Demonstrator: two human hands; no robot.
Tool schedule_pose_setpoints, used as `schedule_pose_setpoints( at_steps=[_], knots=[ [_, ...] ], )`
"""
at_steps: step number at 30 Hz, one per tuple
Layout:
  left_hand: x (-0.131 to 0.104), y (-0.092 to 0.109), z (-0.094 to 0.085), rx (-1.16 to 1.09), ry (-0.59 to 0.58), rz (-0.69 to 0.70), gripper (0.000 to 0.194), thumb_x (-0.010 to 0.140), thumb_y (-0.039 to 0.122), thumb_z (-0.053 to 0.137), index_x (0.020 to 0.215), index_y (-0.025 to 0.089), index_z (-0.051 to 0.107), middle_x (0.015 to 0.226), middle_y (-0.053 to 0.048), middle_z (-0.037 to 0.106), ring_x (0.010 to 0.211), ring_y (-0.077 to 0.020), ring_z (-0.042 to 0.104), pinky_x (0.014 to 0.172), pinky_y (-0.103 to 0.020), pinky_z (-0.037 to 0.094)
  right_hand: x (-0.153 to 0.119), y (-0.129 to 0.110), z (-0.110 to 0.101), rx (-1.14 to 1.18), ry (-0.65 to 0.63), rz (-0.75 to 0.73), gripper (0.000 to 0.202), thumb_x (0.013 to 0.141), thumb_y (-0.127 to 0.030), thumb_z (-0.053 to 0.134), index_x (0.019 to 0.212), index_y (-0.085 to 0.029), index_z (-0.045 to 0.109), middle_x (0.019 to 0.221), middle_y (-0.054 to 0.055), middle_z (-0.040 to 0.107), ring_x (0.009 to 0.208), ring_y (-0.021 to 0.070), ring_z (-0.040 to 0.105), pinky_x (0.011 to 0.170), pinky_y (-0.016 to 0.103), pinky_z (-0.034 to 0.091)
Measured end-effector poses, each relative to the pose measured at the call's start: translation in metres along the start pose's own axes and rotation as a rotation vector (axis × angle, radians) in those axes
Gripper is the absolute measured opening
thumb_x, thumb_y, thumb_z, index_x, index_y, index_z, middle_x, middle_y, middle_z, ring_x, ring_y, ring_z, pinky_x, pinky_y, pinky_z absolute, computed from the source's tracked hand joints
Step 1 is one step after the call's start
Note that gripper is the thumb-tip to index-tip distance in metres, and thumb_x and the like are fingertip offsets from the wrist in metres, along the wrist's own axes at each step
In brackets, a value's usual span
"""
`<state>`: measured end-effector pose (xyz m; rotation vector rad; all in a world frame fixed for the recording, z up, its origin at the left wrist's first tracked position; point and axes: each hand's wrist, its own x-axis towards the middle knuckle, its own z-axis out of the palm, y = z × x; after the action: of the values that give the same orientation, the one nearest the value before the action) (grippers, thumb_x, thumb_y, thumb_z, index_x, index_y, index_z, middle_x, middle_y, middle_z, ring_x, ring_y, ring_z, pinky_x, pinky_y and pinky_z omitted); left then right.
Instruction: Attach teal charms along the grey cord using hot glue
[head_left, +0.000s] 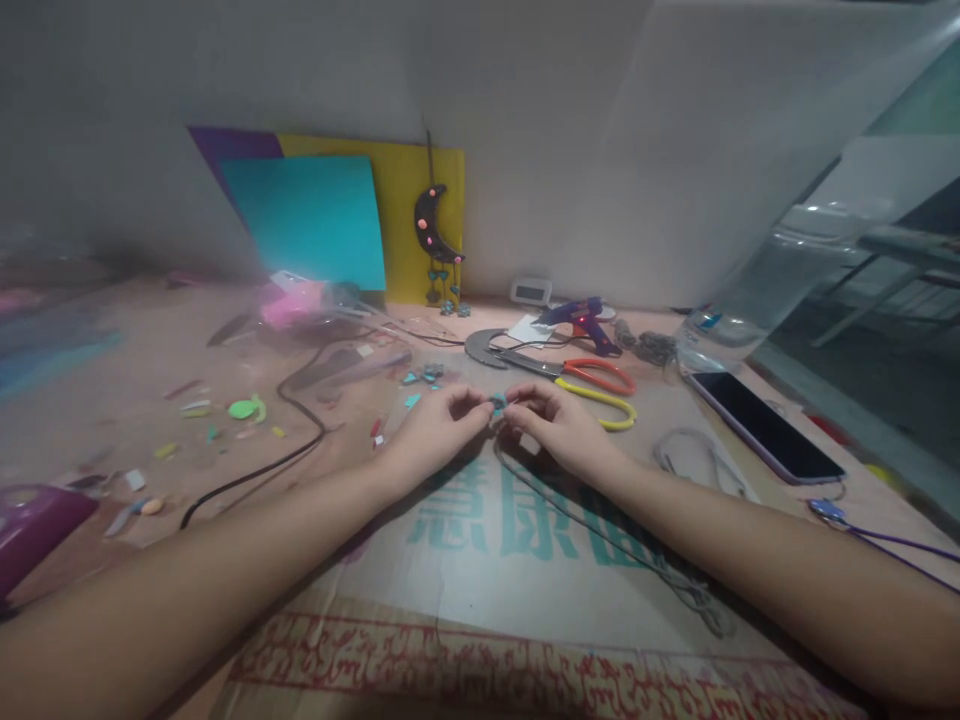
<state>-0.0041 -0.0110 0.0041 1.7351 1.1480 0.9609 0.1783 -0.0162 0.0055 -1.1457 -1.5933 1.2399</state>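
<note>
Both my hands meet over the middle of the table, pinching a small teal and dark charm between the fingertips. My left hand closes on its left side, my right hand on its right. A thin grey cord runs from under my fingers across the printed sheet to a loose heap at the right. Just beyond my hands lie scissors with orange and yellow handles and small teal pieces. Fine detail of the charm is hidden by my fingers.
A dark moon ornament hangs before yellow and blue cards. Behind the scissors rests a purple glue gun. A phone and a clear plastic bottle stand at the right. A black cable and scattered scraps cover the left.
</note>
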Motion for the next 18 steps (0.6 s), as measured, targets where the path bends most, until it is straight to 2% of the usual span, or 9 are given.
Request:
schedule_pose_setpoints(
  at_steps=[5, 11, 18],
  knots=[
    [-0.002, -0.001, 0.0, -0.02, -0.026, 0.005, 0.021, 0.086, 0.035, 0.057, 0.082, 0.016, 0.065, 0.079, -0.001, 0.068, 0.073, -0.0152, 0.061, 0.068, -0.024, 0.045, 0.002, 0.0, 0.0, 0.025, -0.015, 0.05, 0.023, 0.076, -0.037, 0.069, 0.082, -0.018, 0.058, 0.065, 0.0, 0.067, 0.061, 0.0139, 0.066, 0.058, 0.025, 0.049],
    [-0.001, -0.001, 0.0, -0.14, -0.053, -0.052, 0.022, 0.084, 0.033, 0.061, 0.096, 0.017, 0.069, 0.09, -0.004, 0.073, 0.08, -0.0176, 0.065, 0.07, -0.026, 0.048, 0.002, 0.002, -0.001, 0.054, -0.008, 0.05, 0.026, 0.078, -0.041, 0.069, 0.083, -0.018, 0.057, 0.064, 0.0, 0.067, 0.06, 0.0136, 0.064, 0.061, 0.026, 0.049],
    [-0.002, 0.01, -0.001, -0.051, -0.022, -0.055, 0.02, 0.081, 0.034, 0.062, 0.086, 0.017, 0.07, 0.082, -0.003, 0.073, 0.074, -0.0177, 0.064, 0.066, -0.026, 0.048, -0.001, 0.001, -0.002, -0.036, -0.038, 0.023, 0.025, 0.08, -0.041, 0.067, 0.084, -0.018, 0.059, 0.069, 0.0, 0.067, 0.064, 0.0134, 0.063, 0.063, 0.025, 0.048]
  ],
)
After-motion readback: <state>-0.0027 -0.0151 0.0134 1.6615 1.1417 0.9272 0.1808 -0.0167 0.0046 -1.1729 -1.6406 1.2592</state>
